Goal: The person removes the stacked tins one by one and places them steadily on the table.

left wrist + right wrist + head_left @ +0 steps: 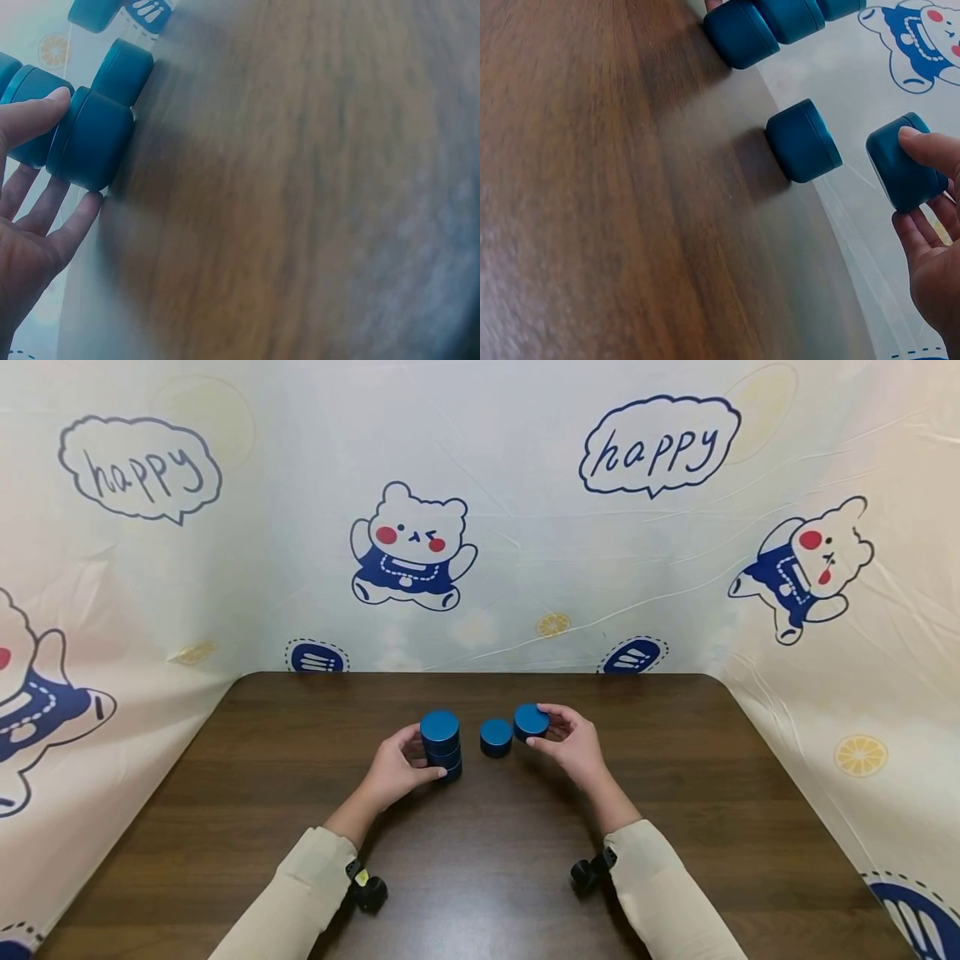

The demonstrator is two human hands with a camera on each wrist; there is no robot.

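Your left hand (396,770) curls its thumb and fingers round the lower part of the stack of round blue pucks (441,745) at the table's centre — bracing it from about eight o'clock so the column stays upright. Your right hand (572,745) pinches another blue round puck (531,721) between thumb and fingertips, lifted clear of the dark wooden table (480,827) at roughly two o'clock of the stack. One more loose blue puck (496,737) rests flat between them — apart from both hands, just beside the stack.
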